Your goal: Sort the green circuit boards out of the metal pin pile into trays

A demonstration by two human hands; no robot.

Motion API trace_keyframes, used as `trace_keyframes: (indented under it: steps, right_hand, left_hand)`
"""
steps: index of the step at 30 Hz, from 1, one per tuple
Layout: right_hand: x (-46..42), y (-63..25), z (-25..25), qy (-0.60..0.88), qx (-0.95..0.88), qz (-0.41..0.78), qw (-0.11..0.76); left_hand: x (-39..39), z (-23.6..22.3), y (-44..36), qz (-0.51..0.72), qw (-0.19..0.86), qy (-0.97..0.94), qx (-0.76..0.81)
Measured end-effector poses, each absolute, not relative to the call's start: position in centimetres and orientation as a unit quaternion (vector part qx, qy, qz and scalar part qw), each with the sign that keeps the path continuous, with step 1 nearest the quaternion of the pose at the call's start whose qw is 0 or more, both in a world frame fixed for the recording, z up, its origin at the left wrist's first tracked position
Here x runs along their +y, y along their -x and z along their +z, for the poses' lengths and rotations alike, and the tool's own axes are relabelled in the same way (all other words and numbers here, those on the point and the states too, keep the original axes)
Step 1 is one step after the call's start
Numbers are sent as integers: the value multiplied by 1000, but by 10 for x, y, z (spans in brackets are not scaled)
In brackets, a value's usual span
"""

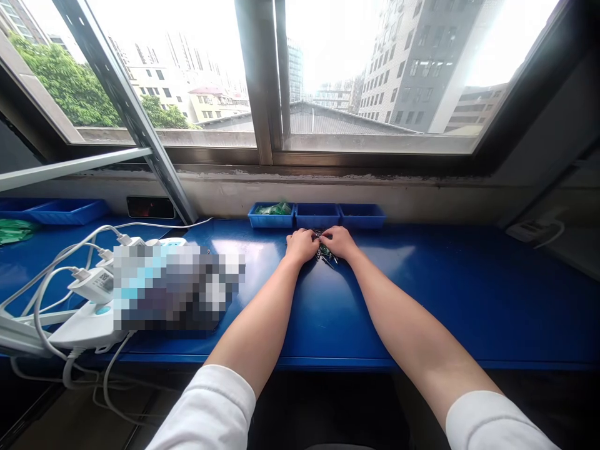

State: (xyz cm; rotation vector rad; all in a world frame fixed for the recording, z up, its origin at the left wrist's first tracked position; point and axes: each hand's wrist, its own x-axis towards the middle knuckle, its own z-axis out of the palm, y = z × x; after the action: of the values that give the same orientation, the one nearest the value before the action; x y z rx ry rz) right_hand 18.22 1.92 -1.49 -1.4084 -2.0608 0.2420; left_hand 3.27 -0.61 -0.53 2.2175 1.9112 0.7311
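Observation:
A small heap of thin dark and silvery pieces with green bits (327,256) lies on the blue tabletop (328,312). On its left side is my left hand (302,245), fingers curled in at the heap. My right hand (339,242) meets the heap from the right, its thumb and fingers bent together. Whatever sits between the fingertips of either hand is too small to make out. Just behind the hands stand three joined blue bins: the left bin (270,220) holds green pieces, and the contents of the middle bin (317,220) and right bin (362,221) are unclear.
A white power strip (84,325) with chargers and cables occupies the left, beside a blurred-out patch. Farther left are blue trays (70,212), green packets (16,231) and a dark phone-like screen (150,207). A metal post (135,119) rises before the window.

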Motion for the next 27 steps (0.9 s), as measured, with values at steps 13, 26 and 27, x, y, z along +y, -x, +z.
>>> trace_keyframes:
  steps: [13,26,27]
  right_hand:
    - [16,-183,-12,531,-751,130,369]
    - [14,-177,-5,418,-705,253,515]
    - [15,-177,-6,422,-701,252,517]
  left_hand:
    - [-7,-5,-33,260,60,-730,630]
    - [-10,-1,-34,424,155,-742,495]
    - [-11,-1,-34,424,159,-739,499]
